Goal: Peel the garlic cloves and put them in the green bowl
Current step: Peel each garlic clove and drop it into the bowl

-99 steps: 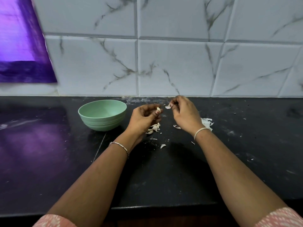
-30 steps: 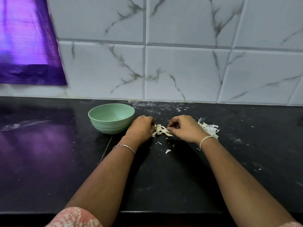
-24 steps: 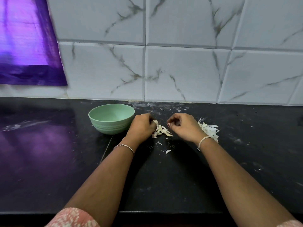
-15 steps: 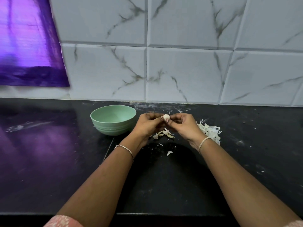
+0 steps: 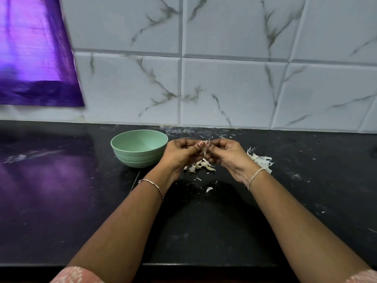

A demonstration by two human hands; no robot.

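A pale garlic clove sits between the fingertips of both hands, raised a little above the black counter. My left hand pinches it from the left, my right hand from the right, and a strip of skin hangs down from it. The green bowl stands just left of my left hand; no clove shows in the part of its inside that I can see. A small heap of garlic pieces and skins lies on the counter under my hands.
A bigger pile of white skins lies right of my right wrist, and loose flakes dot the counter nearer me. A marbled tile wall closes the back. A purple cloth hangs at upper left.
My hands dropped to the heap on the counter, took a clove from it, then rose together. Both now pinch it, and a strip of skin hangs from it.
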